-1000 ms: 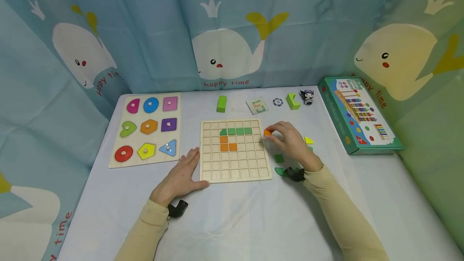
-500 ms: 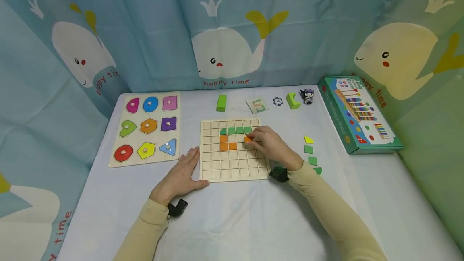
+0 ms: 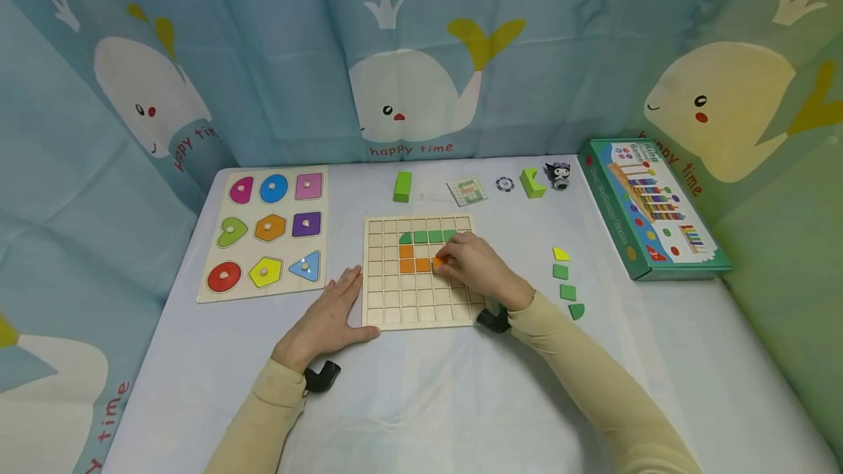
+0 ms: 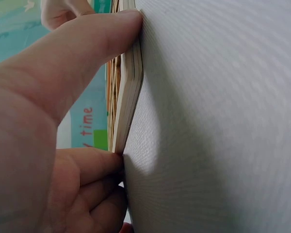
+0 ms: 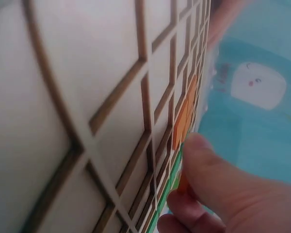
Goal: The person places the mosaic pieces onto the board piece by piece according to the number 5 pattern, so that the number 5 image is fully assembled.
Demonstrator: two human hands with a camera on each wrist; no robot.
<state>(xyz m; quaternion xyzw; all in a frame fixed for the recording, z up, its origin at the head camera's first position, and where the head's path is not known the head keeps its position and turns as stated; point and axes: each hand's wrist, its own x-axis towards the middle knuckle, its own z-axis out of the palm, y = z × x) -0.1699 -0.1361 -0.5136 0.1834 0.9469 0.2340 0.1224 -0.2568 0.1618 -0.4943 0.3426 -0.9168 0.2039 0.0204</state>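
Observation:
In the head view, a light wooden grid board [image 3: 408,317] lies in the middle of the table. My right hand [image 3: 484,271] pinches an orange square tile [image 3: 437,263] between thumb and fingers, low over the grid. That tile sits just right of several orange tiles [image 3: 407,265] in an L shape, below a row of green tiles [image 3: 428,237]. In the right wrist view the held tile [image 5: 184,183] is partly hidden by the thumb. My left hand [image 3: 326,324] rests at the board's near left corner, fingers extended along its left side and thumb at its front edge [image 4: 134,68].
Right of the board lie a yellow tile [image 3: 560,254] and several green tiles [image 3: 568,292]. Behind stand green blocks [image 3: 402,186], a pattern card [image 3: 467,191], a chip [image 3: 505,184] and a small figure [image 3: 558,175]. A shape puzzle [image 3: 263,212] is left, a game box [image 3: 655,211] right.
My right hand has carried the orange tile leftward from beside the board's right edge to over the grid, near the other orange tiles. My left hand has stayed in place.

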